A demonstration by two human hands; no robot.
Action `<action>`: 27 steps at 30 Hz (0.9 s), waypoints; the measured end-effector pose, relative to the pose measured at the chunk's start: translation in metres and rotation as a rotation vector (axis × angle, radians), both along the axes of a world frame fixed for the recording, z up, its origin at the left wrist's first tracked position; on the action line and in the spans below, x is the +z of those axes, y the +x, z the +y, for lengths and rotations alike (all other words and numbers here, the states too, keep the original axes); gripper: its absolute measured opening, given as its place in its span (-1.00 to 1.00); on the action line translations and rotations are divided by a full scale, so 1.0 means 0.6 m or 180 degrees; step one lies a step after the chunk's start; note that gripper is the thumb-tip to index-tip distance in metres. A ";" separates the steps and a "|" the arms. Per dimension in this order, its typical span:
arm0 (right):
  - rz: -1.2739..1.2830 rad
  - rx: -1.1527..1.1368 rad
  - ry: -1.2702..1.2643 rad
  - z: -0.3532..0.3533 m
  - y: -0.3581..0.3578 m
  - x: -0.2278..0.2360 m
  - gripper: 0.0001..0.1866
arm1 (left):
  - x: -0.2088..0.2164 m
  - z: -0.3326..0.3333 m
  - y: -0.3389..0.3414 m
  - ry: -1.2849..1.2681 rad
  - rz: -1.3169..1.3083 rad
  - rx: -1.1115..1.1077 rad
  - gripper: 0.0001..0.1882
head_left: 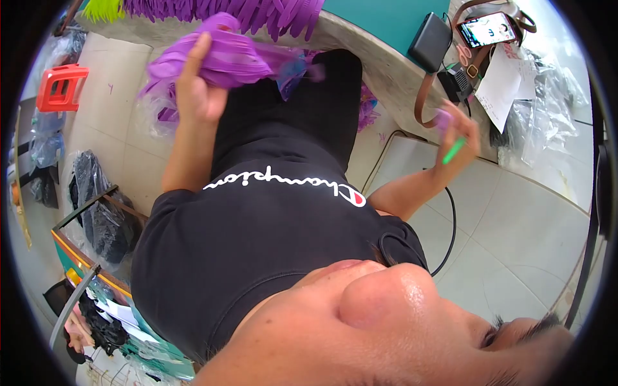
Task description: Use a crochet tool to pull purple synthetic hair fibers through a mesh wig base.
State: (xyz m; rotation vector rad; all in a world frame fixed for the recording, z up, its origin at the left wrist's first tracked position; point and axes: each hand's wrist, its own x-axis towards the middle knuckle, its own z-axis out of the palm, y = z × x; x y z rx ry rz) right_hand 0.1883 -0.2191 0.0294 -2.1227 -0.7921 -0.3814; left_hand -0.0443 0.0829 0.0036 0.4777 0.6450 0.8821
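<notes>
My left hand (201, 96) is closed around a bundle of bright purple flexible strips (238, 61), held above my lap at the table's near edge. One loose purple end trails from the bundle to the right, smeared by motion. Beside it a shiny blue-purple piece (291, 76) shows over my dark trousers. Out to the right, my right hand (460, 138) is raised and closed on a slim green stick-like tool (454, 150); its kind is not clear. A small blurred purple bit (443, 119) shows at its fingertips.
Purple strips (277, 16) and yellow-green ones (103, 9) lie along the teal tabletop (380, 22). At right are a black case (430, 42), a lit phone (486, 30), papers (499, 87) and clear plastic (547, 109). A red stool (62, 88) and a bagged dark bundle (103, 212) stand left.
</notes>
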 end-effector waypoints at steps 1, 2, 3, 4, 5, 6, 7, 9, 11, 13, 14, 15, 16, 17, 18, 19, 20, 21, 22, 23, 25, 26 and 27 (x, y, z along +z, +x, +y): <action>0.0298 0.0496 -0.0295 0.009 -0.004 -0.004 -0.90 | 0.005 -0.016 0.006 0.0061 -0.0083 -0.0334 -0.68; 0.0595 0.0993 -0.0589 0.020 -0.007 -0.008 -0.85 | 0.005 -0.027 0.009 0.0073 -0.0072 -0.0338 -0.68; 0.0598 0.1004 -0.0579 0.029 -0.006 -0.015 -0.85 | 0.003 -0.035 0.010 0.0008 -0.0137 -0.0786 -0.67; 0.0563 0.1063 -0.0462 0.038 -0.007 -0.024 -0.85 | 0.002 -0.043 0.013 -0.0060 -0.0202 -0.1235 -0.66; 0.0527 0.1120 -0.0347 0.045 -0.010 -0.031 -0.84 | 0.004 -0.050 0.016 -0.0054 -0.0195 -0.1229 -0.66; 0.0533 0.1122 -0.0356 0.056 -0.022 -0.027 -0.84 | 0.004 -0.058 0.018 0.0068 -0.0112 -0.1404 -0.65; 0.0930 0.1261 0.0065 0.069 -0.037 -0.021 -0.76 | 0.005 -0.066 0.021 0.0196 -0.0025 -0.1593 -0.64; 0.1427 0.1977 0.1244 0.112 -0.067 -0.039 -0.44 | 0.008 -0.078 0.020 0.0378 0.0034 -0.1579 -0.63; 0.2096 0.2284 0.1597 0.155 -0.095 -0.067 -0.33 | 0.018 -0.088 0.028 0.0525 0.0060 -0.1732 -0.60; 0.1290 0.2243 0.1401 0.197 -0.104 -0.077 -0.62 | 0.027 -0.096 0.037 0.0535 -0.0007 -0.1848 -0.60; 0.1108 0.2304 0.1243 0.207 -0.102 -0.079 -0.64 | 0.029 -0.099 0.040 0.0544 -0.0069 -0.1938 -0.59; 0.1812 0.2475 0.1395 0.213 -0.099 -0.084 -0.65 | 0.021 -0.100 0.040 0.0577 -0.0007 -0.1740 -0.61; 0.2524 0.2630 0.1536 0.215 -0.098 -0.087 -0.61 | 0.015 -0.098 0.040 0.0583 0.0001 -0.1726 -0.61; 0.2570 0.2557 0.1861 0.217 -0.096 -0.090 -0.60 | 0.012 -0.095 0.041 0.0767 0.0110 -0.1667 -0.63; 0.2544 0.2503 0.1877 0.217 -0.094 -0.082 -0.60 | 0.009 -0.094 0.041 0.0940 0.0226 -0.1611 -0.65; 0.2365 0.2441 0.1836 0.220 -0.092 -0.079 -0.61 | 0.005 -0.090 0.040 0.0933 0.0239 -0.1606 -0.65; 0.2184 0.2375 0.1794 0.225 -0.090 -0.080 -0.62 | 0.001 -0.085 0.038 0.0606 0.0151 -0.1882 -0.67; 0.2189 0.2381 0.1789 0.228 -0.086 -0.084 -0.62 | -0.003 -0.082 0.037 0.0279 0.0054 -0.2149 -0.69; 0.1749 0.2128 0.1478 0.232 -0.083 -0.088 -0.66 | -0.008 -0.082 0.037 0.0276 0.0052 -0.2143 -0.69; 0.1310 0.1869 0.1169 0.233 -0.081 -0.091 -0.70 | -0.016 -0.083 0.036 0.0085 0.0012 -0.2169 -0.71; 0.1725 0.1972 0.2065 0.239 -0.089 -0.095 -0.74 | -0.014 -0.089 0.038 -0.0012 0.0010 -0.2003 -0.76; 0.2133 0.2031 0.2982 0.241 -0.093 -0.097 -0.76 | -0.010 -0.093 0.043 -0.0017 0.0004 -0.1992 -0.76; 0.2377 0.2146 0.3093 0.231 -0.094 -0.095 -0.81 | -0.006 -0.096 0.046 0.0217 0.0034 -0.1788 -0.77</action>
